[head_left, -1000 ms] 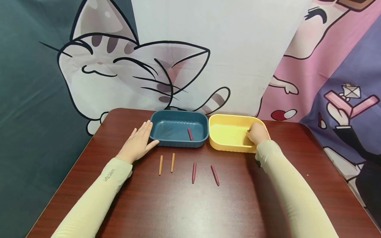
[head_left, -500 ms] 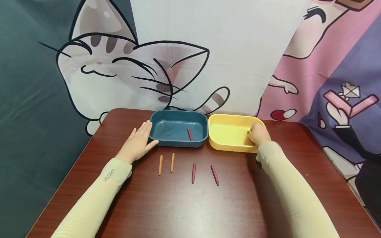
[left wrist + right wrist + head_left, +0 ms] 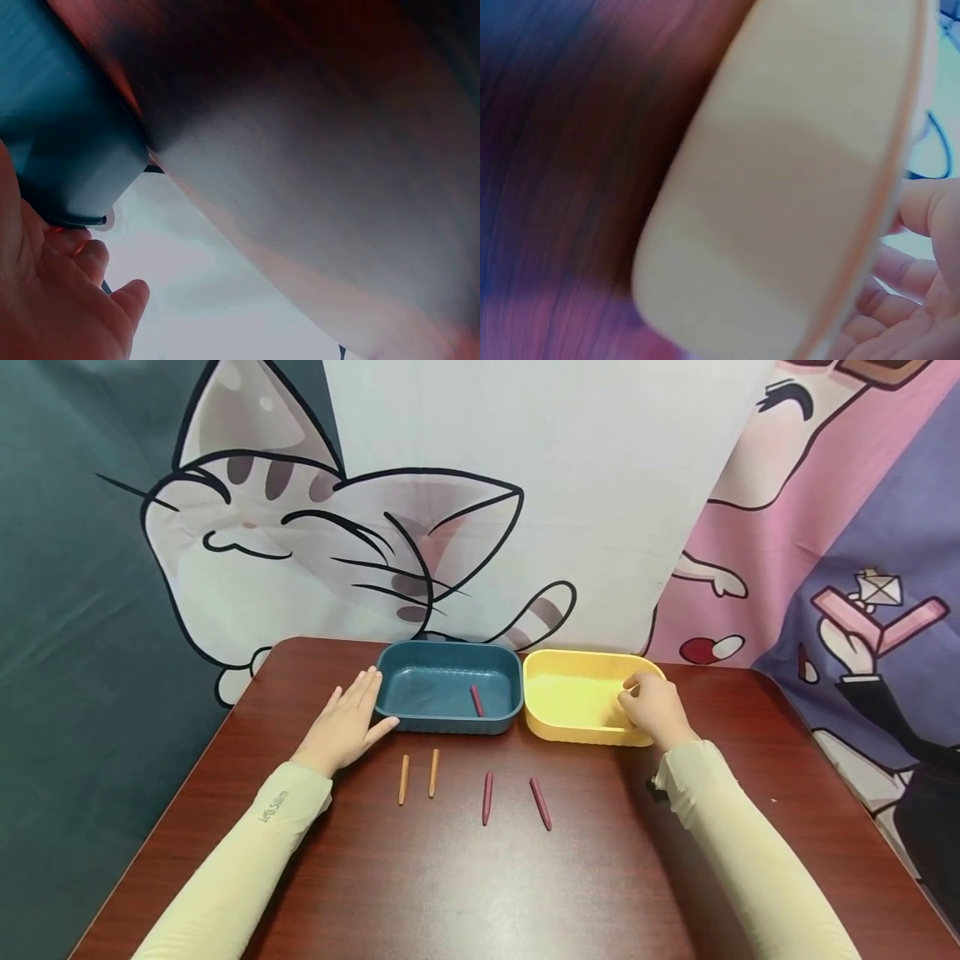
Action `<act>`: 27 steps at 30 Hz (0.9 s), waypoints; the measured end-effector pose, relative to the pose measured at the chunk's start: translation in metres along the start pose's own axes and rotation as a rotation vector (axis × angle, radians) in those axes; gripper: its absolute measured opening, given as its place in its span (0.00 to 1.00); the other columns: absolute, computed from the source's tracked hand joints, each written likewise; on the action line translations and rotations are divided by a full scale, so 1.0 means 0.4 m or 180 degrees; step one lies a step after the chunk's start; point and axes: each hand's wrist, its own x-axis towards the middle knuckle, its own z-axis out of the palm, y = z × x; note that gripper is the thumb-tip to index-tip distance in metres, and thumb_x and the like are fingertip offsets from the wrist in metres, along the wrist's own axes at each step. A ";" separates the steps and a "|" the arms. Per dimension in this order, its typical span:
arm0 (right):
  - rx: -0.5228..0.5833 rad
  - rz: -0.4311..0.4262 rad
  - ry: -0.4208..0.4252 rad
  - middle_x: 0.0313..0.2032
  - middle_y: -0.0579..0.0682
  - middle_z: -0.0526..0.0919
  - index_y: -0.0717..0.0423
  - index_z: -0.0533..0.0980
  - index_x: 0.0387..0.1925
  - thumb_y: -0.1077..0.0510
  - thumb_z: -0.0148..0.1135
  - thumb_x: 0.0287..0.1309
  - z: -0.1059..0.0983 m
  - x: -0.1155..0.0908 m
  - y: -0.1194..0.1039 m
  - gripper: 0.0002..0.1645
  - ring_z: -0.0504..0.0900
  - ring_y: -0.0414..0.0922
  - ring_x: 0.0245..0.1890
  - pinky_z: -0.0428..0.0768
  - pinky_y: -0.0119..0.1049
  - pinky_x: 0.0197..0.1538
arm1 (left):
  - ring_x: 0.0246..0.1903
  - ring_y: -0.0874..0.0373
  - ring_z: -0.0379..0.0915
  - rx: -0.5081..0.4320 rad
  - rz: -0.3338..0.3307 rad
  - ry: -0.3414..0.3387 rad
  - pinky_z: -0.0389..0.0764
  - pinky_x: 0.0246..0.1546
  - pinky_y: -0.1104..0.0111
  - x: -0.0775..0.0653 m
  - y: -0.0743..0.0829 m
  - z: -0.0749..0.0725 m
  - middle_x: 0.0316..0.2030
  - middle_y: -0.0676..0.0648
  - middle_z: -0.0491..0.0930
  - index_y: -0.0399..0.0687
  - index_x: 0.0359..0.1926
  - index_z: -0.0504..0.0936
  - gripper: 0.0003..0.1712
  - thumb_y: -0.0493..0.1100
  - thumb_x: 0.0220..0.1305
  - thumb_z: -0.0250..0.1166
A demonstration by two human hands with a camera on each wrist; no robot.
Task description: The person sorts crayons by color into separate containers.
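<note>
Fingers of the left hand [image 3: 335, 727] straight, thumb spread, set against the left end of the blue tray [image 3: 448, 724]; those of the right hand [image 3: 654, 706] bent over the right end of the yellow tray [image 3: 577, 734], cannot tell whether pinching anything. One red crayon [image 3: 476, 701] lies inside the blue tray, right half. Nearer the person on the worktop [image 3: 480, 893]: two orange crayons [image 3: 433, 773] left, two dark red crayons [image 3: 540, 804] right, all apart.

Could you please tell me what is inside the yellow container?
The right hand is at the right end of the yellow container, which looks bare elsewhere. Anything beneath or within the hand is hidden.
</note>
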 end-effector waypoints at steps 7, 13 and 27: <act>0.0244 -0.0204 0.0440 0.38 0.66 0.85 0.68 0.79 0.45 0.61 0.52 0.62 0.001 -0.054 -0.050 0.16 0.83 0.61 0.39 0.79 0.54 0.44 | 0.79 0.42 0.39 0.0008 0.0000 0.0011 0.45 0.74 0.41 -0.002 0.002 0.000 0.79 0.36 0.45 0.34 0.79 0.46 0.50 0.63 0.75 0.53; 0.0440 -0.0429 0.0754 0.36 0.63 0.85 0.67 0.81 0.42 0.64 0.55 0.62 0.018 -0.100 -0.089 0.13 0.83 0.57 0.35 0.79 0.51 0.42 | 0.79 0.42 0.39 0.0023 0.0001 0.0025 0.45 0.74 0.42 -0.001 0.002 0.001 0.79 0.36 0.45 0.34 0.79 0.46 0.50 0.63 0.75 0.53; 0.0928 -0.0407 0.0557 0.34 0.54 0.86 0.62 0.82 0.44 0.65 0.62 0.62 0.084 -0.200 -0.155 0.10 0.84 0.48 0.34 0.82 0.43 0.41 | 0.79 0.42 0.40 0.0013 0.0000 0.0065 0.46 0.74 0.41 0.000 0.003 0.006 0.79 0.36 0.46 0.34 0.79 0.47 0.50 0.64 0.75 0.53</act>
